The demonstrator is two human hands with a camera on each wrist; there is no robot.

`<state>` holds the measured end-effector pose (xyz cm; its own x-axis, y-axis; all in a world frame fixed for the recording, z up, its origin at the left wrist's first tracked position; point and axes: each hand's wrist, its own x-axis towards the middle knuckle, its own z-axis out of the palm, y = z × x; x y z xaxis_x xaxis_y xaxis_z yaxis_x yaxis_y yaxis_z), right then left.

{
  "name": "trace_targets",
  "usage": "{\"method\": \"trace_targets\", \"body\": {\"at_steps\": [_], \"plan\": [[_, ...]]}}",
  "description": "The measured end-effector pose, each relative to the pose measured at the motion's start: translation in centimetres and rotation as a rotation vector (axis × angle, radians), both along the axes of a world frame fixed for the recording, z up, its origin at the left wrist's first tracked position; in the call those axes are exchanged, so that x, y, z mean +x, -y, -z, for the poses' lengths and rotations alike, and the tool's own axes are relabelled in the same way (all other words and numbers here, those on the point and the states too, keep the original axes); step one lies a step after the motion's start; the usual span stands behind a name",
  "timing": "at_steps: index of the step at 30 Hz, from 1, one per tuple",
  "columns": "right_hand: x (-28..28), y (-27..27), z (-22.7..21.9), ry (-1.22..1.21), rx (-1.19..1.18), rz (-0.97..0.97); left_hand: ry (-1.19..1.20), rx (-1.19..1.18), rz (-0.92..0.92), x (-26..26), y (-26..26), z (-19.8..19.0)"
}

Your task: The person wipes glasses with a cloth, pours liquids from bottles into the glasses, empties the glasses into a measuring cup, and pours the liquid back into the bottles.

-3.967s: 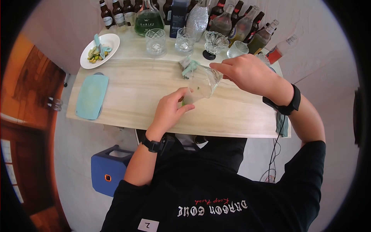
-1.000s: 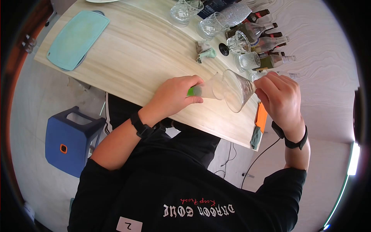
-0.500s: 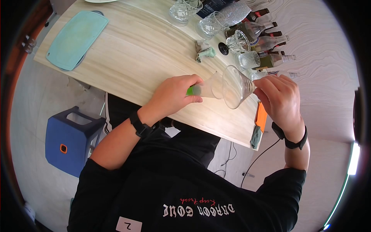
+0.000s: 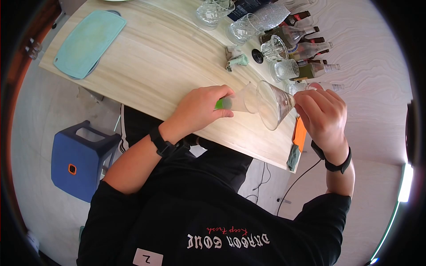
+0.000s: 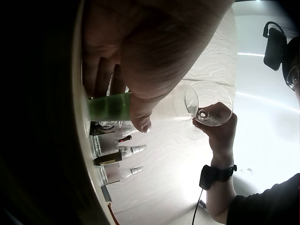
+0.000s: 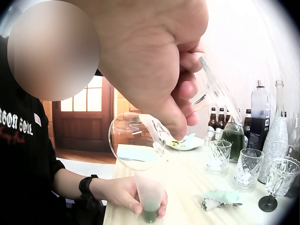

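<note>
My left hand [image 4: 202, 106] grips a tall clear cup [image 4: 243, 99] low down, near the table edge. Green liquid [image 5: 110, 107] lies in the bottom of the cup in the left wrist view. A martini glass [image 4: 273, 106] is in my right hand [image 4: 323, 113], which pinches it by the stem. It is tipped over, its wide rim right at the cup's mouth. The glass's bowl [image 6: 133, 140] overlaps the cup's top in the right wrist view, and its foot [image 6: 219, 86] sticks out past the curled fingers.
A crumpled cloth [image 4: 235, 58] lies on the table beyond the cup. Cut-pattern glasses [image 4: 243, 29] and several bottles [image 4: 306, 48] line the back. A light blue cutting board [image 4: 91, 44] lies at the left; an orange item [image 4: 299, 134] and a dark cloth [image 4: 293, 157] sit at the right edge.
Since four seconds ago the head view has turned, and both hands with cup and glass appear further right. Over the last half second the glass has shifted slightly; the left hand stays put.
</note>
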<state>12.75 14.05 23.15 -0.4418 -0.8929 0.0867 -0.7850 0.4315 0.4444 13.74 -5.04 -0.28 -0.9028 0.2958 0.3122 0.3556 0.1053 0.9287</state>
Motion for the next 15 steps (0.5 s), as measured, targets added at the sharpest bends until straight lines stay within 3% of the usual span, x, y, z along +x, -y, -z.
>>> {"method": "trace_targets", "body": {"at_steps": [15], "plan": [[0.08,0.33,0.17,-0.075,-0.028,-0.089,0.019,-0.006,0.029,0.00,0.18,-0.25]]}}
